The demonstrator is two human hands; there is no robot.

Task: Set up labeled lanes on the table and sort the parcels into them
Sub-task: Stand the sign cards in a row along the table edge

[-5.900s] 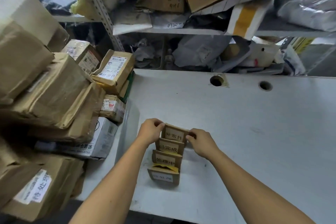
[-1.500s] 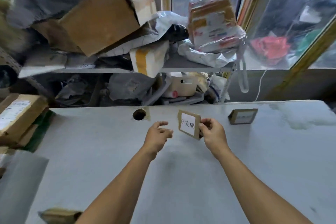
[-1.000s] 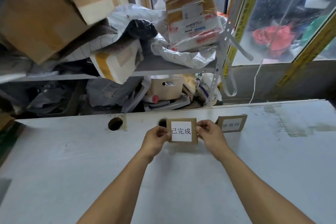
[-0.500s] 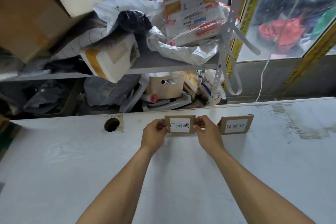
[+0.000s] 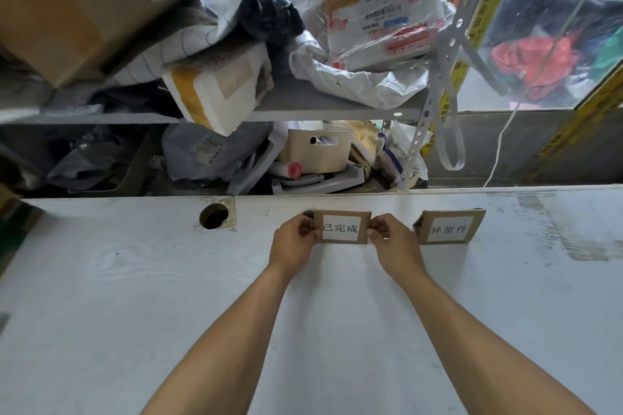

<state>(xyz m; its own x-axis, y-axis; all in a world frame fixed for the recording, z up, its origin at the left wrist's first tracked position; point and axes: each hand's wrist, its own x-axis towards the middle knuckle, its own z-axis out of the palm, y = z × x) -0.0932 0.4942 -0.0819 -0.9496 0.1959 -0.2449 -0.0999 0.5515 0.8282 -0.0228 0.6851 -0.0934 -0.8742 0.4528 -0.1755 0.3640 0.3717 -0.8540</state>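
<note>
A small cardboard sign with a white label reading 已完成 (image 5: 341,227) stands upright near the far edge of the white table (image 5: 168,296). My left hand (image 5: 294,239) pinches its left side and my right hand (image 5: 391,241) pinches its right side. A second cardboard sign reading 异常件 (image 5: 450,227) stands just to the right, apart from my hands. The sign I hold covers most of a cable hole behind it.
A round cable hole (image 5: 214,216) is in the table to the left. Behind the table a metal shelf (image 5: 303,111) is crammed with parcels, bags and a beige bin (image 5: 318,152). A window (image 5: 546,27) is at the right.
Both hands carried the 已完成 sign from mid-air to the far edge of the table and stood it beside the 异常件 sign. Earlier, several signs lay stacked at the near left.
</note>
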